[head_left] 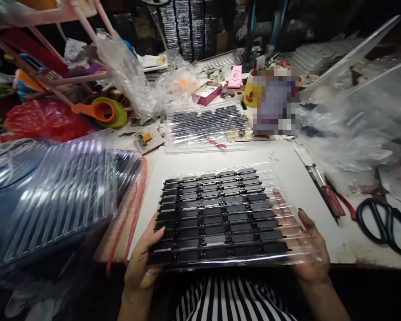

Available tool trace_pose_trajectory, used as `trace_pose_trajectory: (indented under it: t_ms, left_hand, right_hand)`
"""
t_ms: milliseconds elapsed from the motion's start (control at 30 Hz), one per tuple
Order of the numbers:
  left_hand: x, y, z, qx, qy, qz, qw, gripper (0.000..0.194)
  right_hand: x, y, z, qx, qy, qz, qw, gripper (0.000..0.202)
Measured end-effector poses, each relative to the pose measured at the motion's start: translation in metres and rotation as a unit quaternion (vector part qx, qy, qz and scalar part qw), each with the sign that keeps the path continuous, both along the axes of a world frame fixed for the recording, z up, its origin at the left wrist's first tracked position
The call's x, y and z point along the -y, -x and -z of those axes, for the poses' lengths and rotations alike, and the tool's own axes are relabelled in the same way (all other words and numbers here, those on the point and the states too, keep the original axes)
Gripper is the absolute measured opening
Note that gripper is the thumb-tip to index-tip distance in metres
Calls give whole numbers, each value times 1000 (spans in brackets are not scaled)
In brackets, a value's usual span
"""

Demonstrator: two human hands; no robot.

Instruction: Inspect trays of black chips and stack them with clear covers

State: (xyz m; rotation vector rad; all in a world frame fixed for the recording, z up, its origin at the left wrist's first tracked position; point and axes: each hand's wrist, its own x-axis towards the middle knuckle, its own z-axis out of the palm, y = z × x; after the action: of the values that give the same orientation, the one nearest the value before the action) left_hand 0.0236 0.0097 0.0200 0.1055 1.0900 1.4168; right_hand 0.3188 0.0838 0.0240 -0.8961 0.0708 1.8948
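Observation:
Between my two hands is a clear plastic tray [277,174] with rows of black, chip-like parts [217,218] lying in its grooves. My left hand [142,254] grips the tray's left edge, its thumb resting on top near the parts. On the other side my right hand [309,249] wraps round the right edge, and some of its fingers show through the clear plastic underneath. The tray is held low over the near edge of a white sheet [254,154], close to my body. Fingers under the left side are mostly hidden.
Another clear tray with dark parts [207,122] lies behind. Ribbed clear trays [70,187] are piled at left beside red strips [133,209]. Black-handled scissors [386,227] and a red-handled tool [332,198] lie right, below plastic bags [364,120]. A pink box [207,92] stands at the back.

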Motion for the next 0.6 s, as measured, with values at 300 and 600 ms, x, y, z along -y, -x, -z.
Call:
trace_pose_trajectory:
  t_ms: [300,600]
  left_hand:
    - [-2,5,3,-27,65,-20,997,59]
    - [-9,1,-3,-36,58,-30,997,57]
  right_hand:
    - [-3,0,10,-13,-52,-20,998,40]
    - [0,0,5,-16,-54,-36,998,45]
